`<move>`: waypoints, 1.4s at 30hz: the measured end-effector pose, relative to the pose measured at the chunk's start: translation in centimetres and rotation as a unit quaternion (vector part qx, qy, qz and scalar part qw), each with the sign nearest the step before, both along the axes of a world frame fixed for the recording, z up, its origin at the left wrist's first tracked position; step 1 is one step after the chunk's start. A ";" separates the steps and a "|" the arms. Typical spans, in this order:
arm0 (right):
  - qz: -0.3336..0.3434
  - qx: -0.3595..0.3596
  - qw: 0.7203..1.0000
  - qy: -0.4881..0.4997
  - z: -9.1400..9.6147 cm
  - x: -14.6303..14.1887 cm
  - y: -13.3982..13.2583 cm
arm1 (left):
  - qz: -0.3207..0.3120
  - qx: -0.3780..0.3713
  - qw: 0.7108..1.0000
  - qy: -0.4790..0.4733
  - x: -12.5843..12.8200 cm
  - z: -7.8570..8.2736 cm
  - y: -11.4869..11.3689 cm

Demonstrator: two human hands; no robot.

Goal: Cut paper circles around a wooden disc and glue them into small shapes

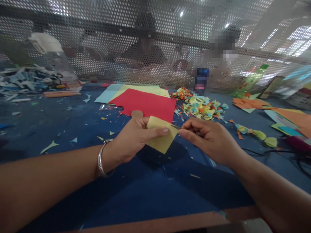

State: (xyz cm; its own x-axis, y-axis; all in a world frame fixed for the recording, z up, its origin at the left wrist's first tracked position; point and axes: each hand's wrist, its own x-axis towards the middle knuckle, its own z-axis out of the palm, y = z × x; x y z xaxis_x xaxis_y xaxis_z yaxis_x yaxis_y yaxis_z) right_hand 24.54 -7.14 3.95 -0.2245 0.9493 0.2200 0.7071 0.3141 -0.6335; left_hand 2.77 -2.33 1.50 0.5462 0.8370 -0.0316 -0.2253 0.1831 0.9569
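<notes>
A yellow sheet of paper (pixel 159 142) is pinched in my left hand (pixel 136 136), thumb lying on top of it and the fingers behind. My right hand (pixel 206 136) is closed at the paper's right corner. Between its thumb and forefinger a thin, dark, blade-like tool (pixel 175 127) pokes out and meets the paper's edge; the rest of it is hidden by the fingers. Just beyond both hands lies a red sheet of paper (pixel 148 103), with a round brownish piece (pixel 137 114) by its near edge.
Pale blue paper (pixel 107 93) lies under the red sheet. Folded paper pieces (pixel 201 106) are heaped behind my right hand, scraps (pixel 26 79) at the far left. A white-capped bottle (pixel 59 61) and a green-capped bottle (pixel 254 79) stand before a perforated screen (pixel 102 42). Black cables (pixel 267 152) lie right.
</notes>
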 end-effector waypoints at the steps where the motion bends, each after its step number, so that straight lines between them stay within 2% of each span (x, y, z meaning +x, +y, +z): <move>1: -0.001 0.000 1.000 -0.001 0.0 0.0 0.0 | 0.001 0.000 1.000 0.001 0.0 0.0 0.0; 10: -0.001 -0.005 1.000 -0.002 -0.2 0.0 0.1 | 0.008 0.001 1.000 0.017 0.1 0.1 -0.2; 17: 0.011 -0.013 1.000 0.007 -0.2 -0.2 0.2 | -0.001 -0.006 0.998 0.064 0.0 -0.1 -0.1; 24: 0.013 -0.020 1.000 0.000 -0.1 -0.2 0.0 | 0.011 -0.016 0.997 0.071 0.3 0.2 -0.4; 42: 0.015 -0.012 1.000 -0.005 -0.1 -0.5 0.1 | -0.024 -0.040 0.997 0.054 0.3 0.2 -0.5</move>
